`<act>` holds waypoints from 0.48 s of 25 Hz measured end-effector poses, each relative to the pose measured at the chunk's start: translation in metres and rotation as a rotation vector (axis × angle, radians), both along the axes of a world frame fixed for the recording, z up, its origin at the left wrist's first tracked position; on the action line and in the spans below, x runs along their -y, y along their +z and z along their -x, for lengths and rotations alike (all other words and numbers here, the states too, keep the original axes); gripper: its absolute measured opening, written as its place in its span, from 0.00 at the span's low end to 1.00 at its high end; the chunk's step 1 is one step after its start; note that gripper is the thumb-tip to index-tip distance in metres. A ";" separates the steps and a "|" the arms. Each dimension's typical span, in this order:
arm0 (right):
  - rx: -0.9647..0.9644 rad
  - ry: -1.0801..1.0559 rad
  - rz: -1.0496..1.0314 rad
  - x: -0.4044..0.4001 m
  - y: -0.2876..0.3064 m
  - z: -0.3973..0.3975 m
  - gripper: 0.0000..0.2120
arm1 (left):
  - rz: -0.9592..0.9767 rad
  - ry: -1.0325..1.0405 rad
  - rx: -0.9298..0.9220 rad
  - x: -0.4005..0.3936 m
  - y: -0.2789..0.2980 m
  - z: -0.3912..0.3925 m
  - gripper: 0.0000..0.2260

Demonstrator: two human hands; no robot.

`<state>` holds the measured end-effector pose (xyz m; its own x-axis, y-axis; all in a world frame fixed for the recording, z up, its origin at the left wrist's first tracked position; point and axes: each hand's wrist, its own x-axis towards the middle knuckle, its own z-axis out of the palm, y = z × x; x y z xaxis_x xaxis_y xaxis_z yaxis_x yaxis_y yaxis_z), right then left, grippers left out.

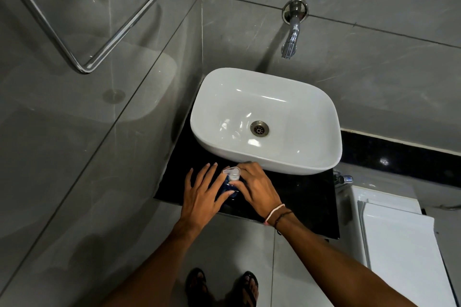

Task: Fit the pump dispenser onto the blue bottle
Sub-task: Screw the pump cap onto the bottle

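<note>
A small blue bottle (230, 188) stands on the black counter (299, 197) just in front of the white basin. A clear pump dispenser (232, 173) sits on its top, spout pointing left. My left hand (203, 193) is spread flat to the bottle's left, fingers apart, with only the thumb resting against the bottle's side. My right hand (257, 188) wraps the bottle from the right, its thumb and fingers around the neck below the pump. Most of the bottle's body is hidden between the two hands.
The white basin (321, 137) takes up the back of the counter, under a chrome wall tap (290, 35). A glass panel with a chrome rail (87, 67) stands at the left. A white appliance lid (399, 244) lies to the right. My sandalled feet (222, 286) show on the floor.
</note>
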<state>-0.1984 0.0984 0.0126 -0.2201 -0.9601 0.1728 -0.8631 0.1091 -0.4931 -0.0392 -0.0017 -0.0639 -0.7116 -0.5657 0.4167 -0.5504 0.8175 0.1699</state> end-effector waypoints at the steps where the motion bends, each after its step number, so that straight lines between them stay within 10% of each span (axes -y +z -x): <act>1: 0.014 0.004 0.006 0.000 0.001 0.001 0.16 | -0.002 -0.003 0.007 0.000 0.000 0.000 0.24; 12: 0.020 -0.021 0.036 0.000 -0.003 -0.006 0.16 | -0.023 -0.001 0.007 -0.002 0.003 0.002 0.23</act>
